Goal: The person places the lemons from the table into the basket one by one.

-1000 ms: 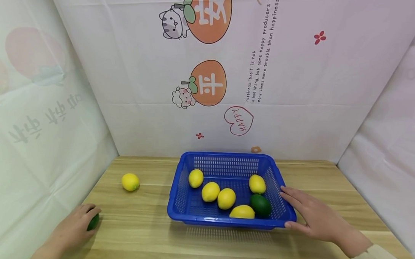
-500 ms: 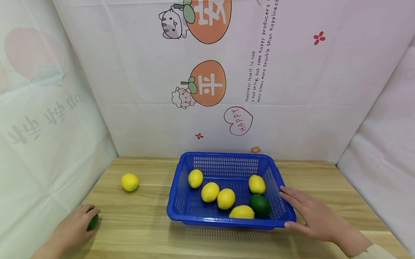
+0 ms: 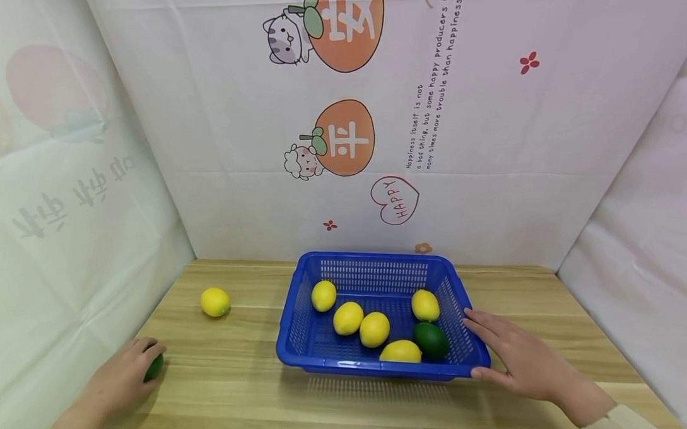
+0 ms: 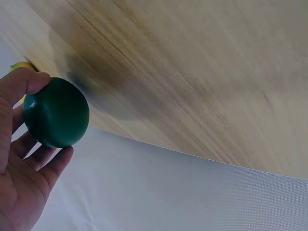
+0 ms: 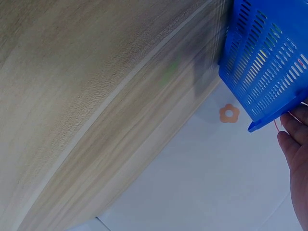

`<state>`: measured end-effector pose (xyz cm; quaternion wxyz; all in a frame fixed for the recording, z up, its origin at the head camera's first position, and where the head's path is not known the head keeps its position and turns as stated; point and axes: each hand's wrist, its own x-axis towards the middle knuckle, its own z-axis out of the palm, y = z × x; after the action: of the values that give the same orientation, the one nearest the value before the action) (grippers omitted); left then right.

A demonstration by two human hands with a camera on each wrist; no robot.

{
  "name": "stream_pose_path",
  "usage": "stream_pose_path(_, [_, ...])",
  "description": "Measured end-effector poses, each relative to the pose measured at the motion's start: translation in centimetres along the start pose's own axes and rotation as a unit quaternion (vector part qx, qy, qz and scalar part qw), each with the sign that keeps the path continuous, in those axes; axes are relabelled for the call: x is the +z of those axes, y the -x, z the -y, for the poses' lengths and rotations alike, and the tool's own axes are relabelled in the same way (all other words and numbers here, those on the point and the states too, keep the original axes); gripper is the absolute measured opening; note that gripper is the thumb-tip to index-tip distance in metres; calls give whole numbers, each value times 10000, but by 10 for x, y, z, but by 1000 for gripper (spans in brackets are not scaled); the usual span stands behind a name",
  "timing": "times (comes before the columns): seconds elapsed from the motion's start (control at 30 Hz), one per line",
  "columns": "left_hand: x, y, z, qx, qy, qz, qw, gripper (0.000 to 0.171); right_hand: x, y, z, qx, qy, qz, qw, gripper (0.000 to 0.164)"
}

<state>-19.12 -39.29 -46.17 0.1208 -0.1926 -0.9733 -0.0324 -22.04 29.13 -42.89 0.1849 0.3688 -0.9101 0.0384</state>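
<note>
At the left side of the table, my left hand (image 3: 119, 377) grips a dark green avocado (image 4: 57, 113), with the thumb on one side and the fingers round the other. Much of the avocado is hidden by the hand in the head view. Near the middle stands a blue plastic basket (image 3: 349, 364) with slotted walls. Several yellow lemons (image 3: 348, 318) and a second green avocado (image 3: 431, 341) lie in it. My right hand (image 3: 521, 356) rests on the basket's right rim, fingers fairly straight along it and the thumb at the front corner.
A single lemon (image 3: 215, 302) lies on the wooden table (image 3: 230, 395) to the left of the basket, beyond my left hand. White printed cloth (image 3: 252, 199) stands behind the table and along both sides.
</note>
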Motion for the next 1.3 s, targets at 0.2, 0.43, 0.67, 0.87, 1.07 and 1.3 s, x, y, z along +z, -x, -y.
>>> stream_pose_path(0.2, [-4,-2,-3,29,-9,-169,9999,57,0,0,0,-26,8,-19,10000,75])
stream_pose_path(0.43, [-6,-6,-3,116,-77,-300,9995,54,1,0,-1,-30,19,-32,10000,75])
stream_pose_path(0.67, [-7,-9,-3,431,-167,-778,9959,55,2,1,-1,-5,7,-9,10000,75])
stream_pose_path(0.87, [-10,-12,-4,537,-169,-849,9948,58,2,1,-1,-21,15,-30,10000,75])
stream_pose_path(1.07, [-14,-17,-6,483,-169,-753,9959,58,2,0,-1,-50,-29,-74,10000,75])
stream_pose_path(1.3, [-18,-22,-9,482,-129,-643,9967,55,3,1,-2,-30,-4,-78,10000,76])
